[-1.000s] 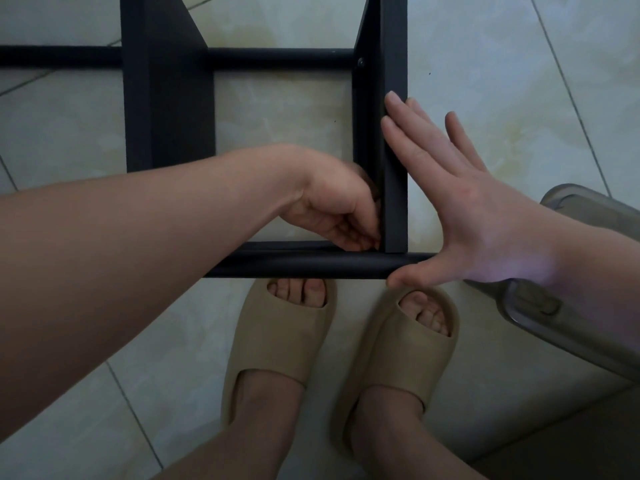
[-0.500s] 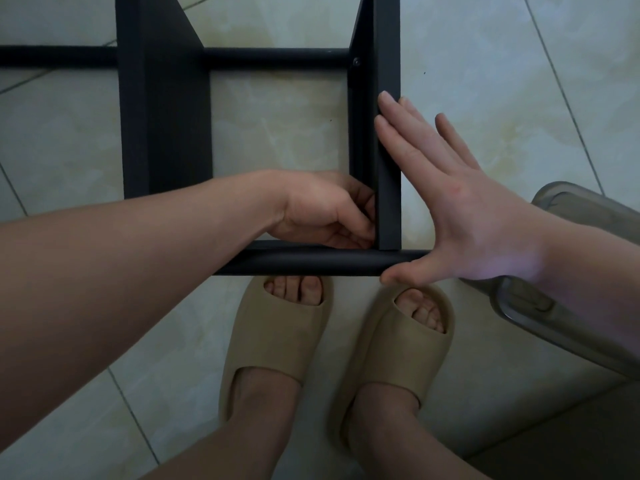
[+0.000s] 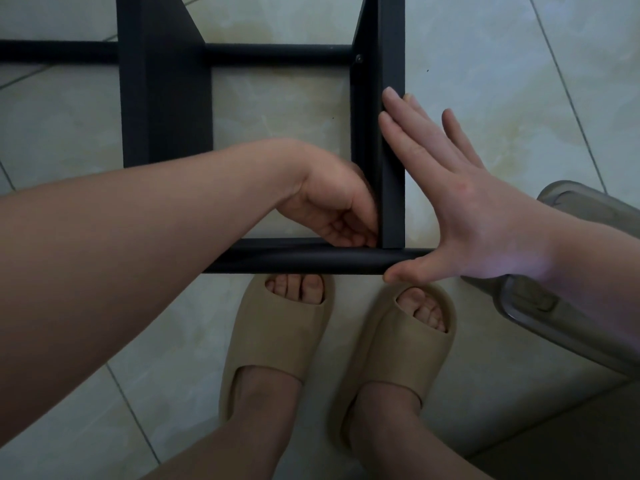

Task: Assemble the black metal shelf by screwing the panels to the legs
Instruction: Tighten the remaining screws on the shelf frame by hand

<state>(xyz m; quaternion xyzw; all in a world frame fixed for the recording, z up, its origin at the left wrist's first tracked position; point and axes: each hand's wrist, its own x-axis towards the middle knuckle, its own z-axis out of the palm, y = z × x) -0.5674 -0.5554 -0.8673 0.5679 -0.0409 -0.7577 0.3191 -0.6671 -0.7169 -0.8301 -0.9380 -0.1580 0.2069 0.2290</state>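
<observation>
Frame lies on the floor (image 3: pixel 519 81) just ahead of my toes. Near leg (image 3: pixel 294 259) and far leg (image 3: pixel 277 54) run left-right, with the left panel (image 3: pixel 166 98) and right panel (image 3: pixel 393 150) crossing between them. My left hand (image 3: pixel 332 209) is inside the right panel/near leg corner. My right hand (image 3: pixel 460 216) is outside it, fingers against the panel, thumb on the leg end. A container (image 3: pixel 571 209) sits right, under my wrist.

Dim, flat indoor light, soft shadows, slight wide-angle bending toward the edges

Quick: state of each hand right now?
Left hand: fingers curled at inner corner of panel and leg; grip cannot be told.
Right hand: open, flat against panel.
</observation>
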